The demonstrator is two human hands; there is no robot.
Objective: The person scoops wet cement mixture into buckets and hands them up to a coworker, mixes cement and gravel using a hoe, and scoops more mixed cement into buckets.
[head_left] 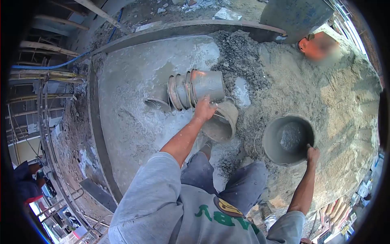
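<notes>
My right hand (312, 154) is closed on the rim of a round grey bucket (271, 140), whose open mouth faces up and whose inside is coated with cement. My left hand (205, 109) is closed at the upper edge of a second, tilted bucket (228, 116), its fingers partly hidden. Just beyond that hand, a stack of nested buckets (211, 84) lies on its side. Another bucket (157, 103) lies at the left end of the stack.
A low board frame (97, 134) borders the wet cement floor (126, 81). Dark gravel (243, 53) and a sand heap (341, 110) spread to the right. A drum (298, 18) and a partly blurred orange object (315, 46) are at the back right. Bamboo scaffolding (44, 97) stands left.
</notes>
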